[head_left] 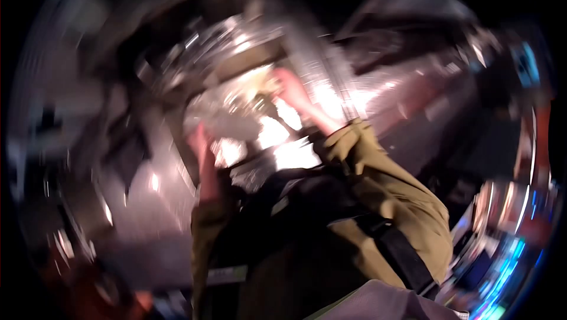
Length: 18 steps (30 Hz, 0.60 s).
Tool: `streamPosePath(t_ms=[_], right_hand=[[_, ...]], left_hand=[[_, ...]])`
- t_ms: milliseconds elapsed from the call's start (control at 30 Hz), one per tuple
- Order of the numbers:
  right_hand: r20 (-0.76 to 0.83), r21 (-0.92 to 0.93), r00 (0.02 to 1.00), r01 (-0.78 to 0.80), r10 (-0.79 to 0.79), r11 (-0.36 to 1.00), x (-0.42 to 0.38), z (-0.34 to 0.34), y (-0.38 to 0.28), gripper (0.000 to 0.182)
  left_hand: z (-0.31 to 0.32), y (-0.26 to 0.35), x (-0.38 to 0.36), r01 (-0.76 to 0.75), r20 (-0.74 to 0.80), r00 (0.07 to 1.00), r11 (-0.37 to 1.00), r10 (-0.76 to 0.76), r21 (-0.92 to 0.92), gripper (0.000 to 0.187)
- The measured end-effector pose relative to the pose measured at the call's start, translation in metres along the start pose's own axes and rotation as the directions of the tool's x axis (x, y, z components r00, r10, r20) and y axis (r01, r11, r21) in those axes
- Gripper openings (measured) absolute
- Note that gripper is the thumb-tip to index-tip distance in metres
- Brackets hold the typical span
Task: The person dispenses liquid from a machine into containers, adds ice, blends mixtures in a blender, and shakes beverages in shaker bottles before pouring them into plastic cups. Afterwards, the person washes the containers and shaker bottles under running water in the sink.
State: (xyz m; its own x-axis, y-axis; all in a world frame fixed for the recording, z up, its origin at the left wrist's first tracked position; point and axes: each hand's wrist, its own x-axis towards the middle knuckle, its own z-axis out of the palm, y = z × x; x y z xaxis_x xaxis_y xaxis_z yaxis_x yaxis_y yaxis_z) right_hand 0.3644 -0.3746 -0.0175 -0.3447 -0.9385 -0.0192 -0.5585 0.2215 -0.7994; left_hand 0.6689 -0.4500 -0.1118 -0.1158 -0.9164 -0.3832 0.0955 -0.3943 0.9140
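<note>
Everything is smeared by motion. My left hand (201, 138) is at the left side of a pale, shiny, crinkled mass (221, 113) that looks like clear plastic or foil. My right hand (287, 86) reaches over the far right part of the same mass, where yellowish and dark patches (260, 104) show. Both hands seem to touch it, but the blur hides the fingers and whether they grip. Bright glare (297, 154) lies on the near side, between the hands and my body.
A brownish edge or block (251, 62) borders the far side of the shiny mass. Metal-looking surfaces (142, 190) spread to the left, and another reflective surface (401, 95) lies to the right. Brightly coloured items (496, 273) are blurred at the lower right.
</note>
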Motion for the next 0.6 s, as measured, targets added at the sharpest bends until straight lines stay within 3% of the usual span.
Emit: streamPosePath(t_ms=[33,100,167,267,300,333,433,533,567,600], right_hand=[[0.051,-0.034,0.995,-0.089,0.091,0.995,0.004,0.015,-0.014,0.056],[0.215,-0.158,0.976,0.01,0.024,0.987,0.017,0.055,0.0,0.053],[0.338,-0.202,0.941,0.064,0.008,0.977,0.025,0.095,0.003,0.054],[0.47,-0.27,0.878,0.042,0.094,0.962,0.021,0.131,-0.019,0.055],[0.507,-0.324,0.851,0.042,0.136,0.945,0.02,0.139,-0.021,0.055],[0.539,-0.376,0.823,0.046,0.179,0.925,0.02,0.146,-0.024,0.055],[0.499,-0.308,0.823,-0.123,0.27,0.944,0.018,0.159,-0.023,0.056],[0.529,-0.512,0.768,-0.05,0.361,0.857,0.035,0.134,-0.028,0.064],[0.448,-0.592,0.771,-0.123,0.452,0.797,0.048,0.116,-0.04,0.068],[0.323,-0.592,0.888,-0.081,0.328,0.802,0.061,0.099,-0.04,0.064]], left_hand=[[-0.021,-0.017,0.005,0.211,0.01,0.977,0.971,-0.211,-0.116,0.058],[-0.021,-0.028,-0.01,0.368,0.106,0.926,0.806,-0.362,-0.464,0.063],[-0.028,-0.023,-0.02,0.592,0.274,0.806,0.709,-0.525,-0.383,0.069],[-0.032,-0.013,-0.042,0.645,0.508,0.765,0.484,-0.397,-0.592,0.071],[-0.036,-0.007,-0.042,0.668,0.555,0.743,0.464,-0.374,-0.582,0.071],[-0.039,-0.002,-0.043,0.662,0.53,0.749,0.436,-0.396,-0.609,0.07],[-0.044,0.006,-0.044,0.649,0.477,0.752,0.386,-0.454,-0.656,0.069],[-0.038,-0.001,-0.036,0.643,0.374,0.722,0.366,-0.582,-0.673,0.067],[-0.036,-0.004,-0.039,0.631,0.415,0.734,0.313,-0.538,-0.71,0.064],[-0.035,-0.007,-0.036,0.651,0.445,0.717,0.287,-0.537,-0.703,0.065]])
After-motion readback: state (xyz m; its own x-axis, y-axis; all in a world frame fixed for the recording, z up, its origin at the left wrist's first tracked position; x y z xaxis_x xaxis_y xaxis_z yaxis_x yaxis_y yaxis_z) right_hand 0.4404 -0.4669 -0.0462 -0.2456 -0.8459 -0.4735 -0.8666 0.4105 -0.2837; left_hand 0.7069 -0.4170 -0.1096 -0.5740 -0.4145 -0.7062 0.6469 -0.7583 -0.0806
